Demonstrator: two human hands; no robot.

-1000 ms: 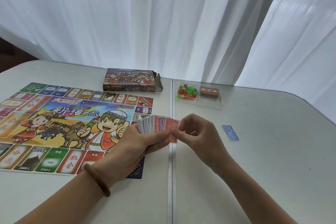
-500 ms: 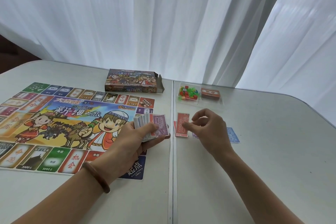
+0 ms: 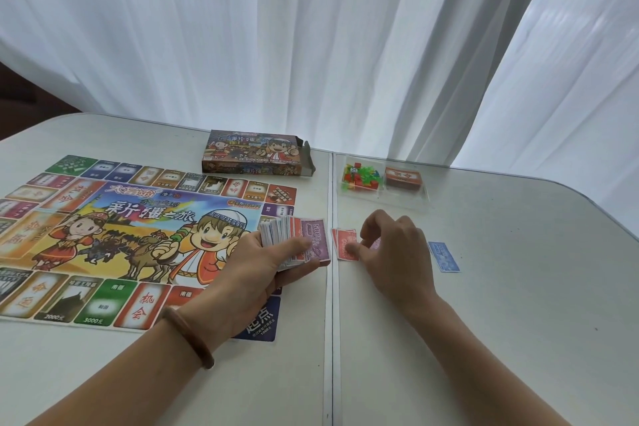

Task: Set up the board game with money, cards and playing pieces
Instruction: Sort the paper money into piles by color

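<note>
Squares on the game board [image 3: 138, 235] read 2000 and 3000. At its right edge the left hand [image 3: 262, 266] clasps a fanned stack of play money [image 3: 294, 242], its top purple note marked 5000: thin, light, slippery paper, probably best thumbed off by a short edge. Red notes [image 3: 344, 245] lie on the table [image 3: 518, 287] under the thumb of the right hand [image 3: 397, 245]; whether it pinches them is unclear. A blue note [image 3: 444, 256] lies beyond.
</note>
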